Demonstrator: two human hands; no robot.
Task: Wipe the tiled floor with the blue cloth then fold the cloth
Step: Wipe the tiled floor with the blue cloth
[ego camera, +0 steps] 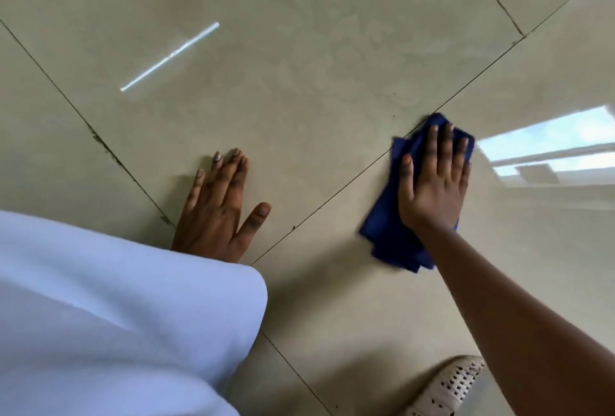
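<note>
Blue cloth [389, 229] is lying bunched on the tiled floor [316, 49] at right, under the right hand [432, 189], fingers [444, 149] spread flat, pressing, not gripping. Left hand [216, 209] is bracing, holding nothing. Wiping is underway; folding is not yet begun.

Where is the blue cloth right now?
In the head view, the blue cloth lies flat on the tiled floor at right of centre, pressed under the right hand, across a grout line from the left hand.
</note>
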